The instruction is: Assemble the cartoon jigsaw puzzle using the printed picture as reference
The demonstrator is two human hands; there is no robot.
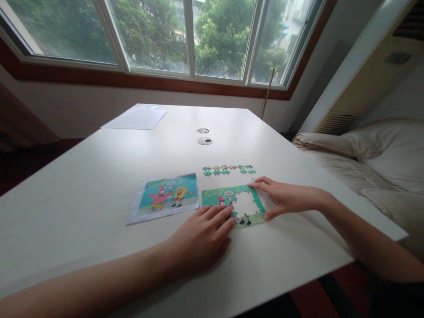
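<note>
A partly assembled jigsaw puzzle (212,193) lies flat on the white table, with cartoon figures on a green ground. A jagged hole in its right half shows the white beneath. Across the puzzle's lower left part rests my left hand (207,229), fingers stretched out and covering some of the picture. My right hand (285,198) is at the right edge, thumb and fingers spread apart, touching near the upper and lower corners. Loose puzzle pieces (224,168) lie in two rough rows just behind the puzzle. To its left is a printed reference picture (172,194) of the cartoon figures.
White paper sheets (135,118) lie at the table's far left. Two small round items (205,141) sit near the middle of the white table (82,190). A cream sofa (377,163) stands to the right, and a window (159,39) is behind the table.
</note>
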